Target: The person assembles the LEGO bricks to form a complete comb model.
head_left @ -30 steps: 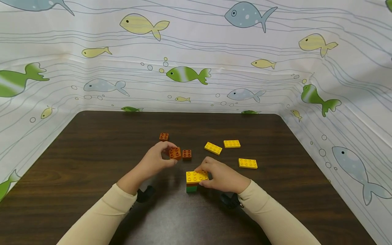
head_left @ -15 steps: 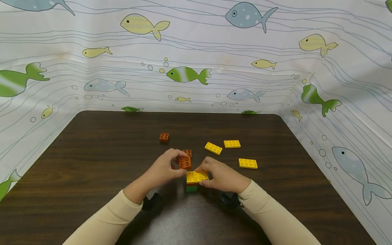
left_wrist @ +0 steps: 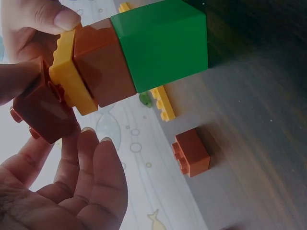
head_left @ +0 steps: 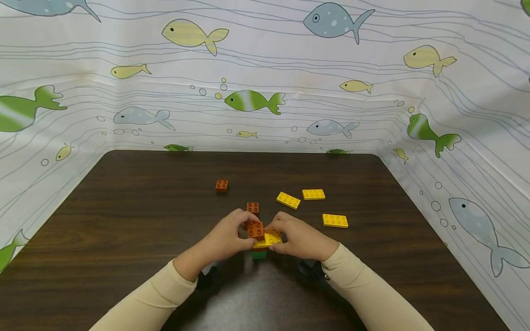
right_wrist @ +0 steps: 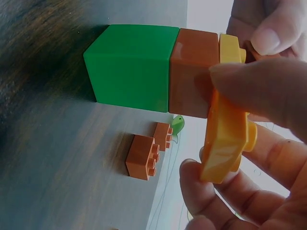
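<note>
My left hand [head_left: 225,234] pinches a brown toy brick [head_left: 255,231] between thumb and fingers. This brick sits over the left half of a yellow plate brick [head_left: 273,237]; in the left wrist view it looks slightly tilted against the yellow studs. My right hand [head_left: 304,235] pinches the yellow brick's right end, thumb in front and fingers behind. Below the yellow brick comes another brown brick [right_wrist: 192,72], and at the bottom a taller green block [right_wrist: 134,67] standing on the table. The yellow brick juts out to the right beyond the stack.
Just behind the stack is a loose brown brick [head_left: 252,208], with a second brown brick [head_left: 221,185] farther back left. Three yellow plates lie to the right: one angled plate [head_left: 288,200], a back plate [head_left: 313,194] and a nearer plate [head_left: 335,220]. Fish-print cloth [head_left: 265,59] surrounds the table.
My left hand has carried its brown brick rightward and nearer to me, from beside the stack onto the left part of the yellow brick. My right hand has kept its place.
</note>
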A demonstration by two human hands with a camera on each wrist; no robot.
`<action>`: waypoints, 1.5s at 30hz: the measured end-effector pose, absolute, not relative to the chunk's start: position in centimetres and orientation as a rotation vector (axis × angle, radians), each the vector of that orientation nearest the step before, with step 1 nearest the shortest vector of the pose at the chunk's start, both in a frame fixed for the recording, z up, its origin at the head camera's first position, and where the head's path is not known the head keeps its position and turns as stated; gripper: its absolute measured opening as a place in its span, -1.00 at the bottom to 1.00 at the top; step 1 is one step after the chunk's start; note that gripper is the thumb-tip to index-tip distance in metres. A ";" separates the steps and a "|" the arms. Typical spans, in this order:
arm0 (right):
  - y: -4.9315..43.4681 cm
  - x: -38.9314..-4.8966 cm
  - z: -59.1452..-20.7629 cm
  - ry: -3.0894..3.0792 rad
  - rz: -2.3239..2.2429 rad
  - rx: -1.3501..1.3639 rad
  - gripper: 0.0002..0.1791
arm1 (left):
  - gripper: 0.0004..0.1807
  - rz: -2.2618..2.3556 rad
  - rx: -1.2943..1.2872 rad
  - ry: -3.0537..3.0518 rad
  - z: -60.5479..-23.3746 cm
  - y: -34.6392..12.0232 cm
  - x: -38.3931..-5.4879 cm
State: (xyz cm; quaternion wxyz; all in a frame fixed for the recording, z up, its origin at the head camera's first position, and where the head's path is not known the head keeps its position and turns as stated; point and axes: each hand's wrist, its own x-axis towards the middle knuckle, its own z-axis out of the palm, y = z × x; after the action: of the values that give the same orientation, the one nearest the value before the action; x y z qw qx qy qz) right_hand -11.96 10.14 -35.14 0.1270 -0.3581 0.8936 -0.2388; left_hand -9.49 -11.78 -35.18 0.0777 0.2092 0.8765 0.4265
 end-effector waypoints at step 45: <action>10.4 -11.9 -35.9 2.532 -0.992 -1.063 -0.60 | -0.67 1.135 0.556 2.614 -35.2 -11.0 -9.8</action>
State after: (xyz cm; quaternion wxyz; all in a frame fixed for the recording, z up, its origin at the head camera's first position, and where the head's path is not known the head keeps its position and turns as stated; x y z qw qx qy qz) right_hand -11.92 10.43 -35.86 0.1106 -0.3618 0.8619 -0.3376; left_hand -9.75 -10.99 -35.18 0.1187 0.1901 0.8940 0.3880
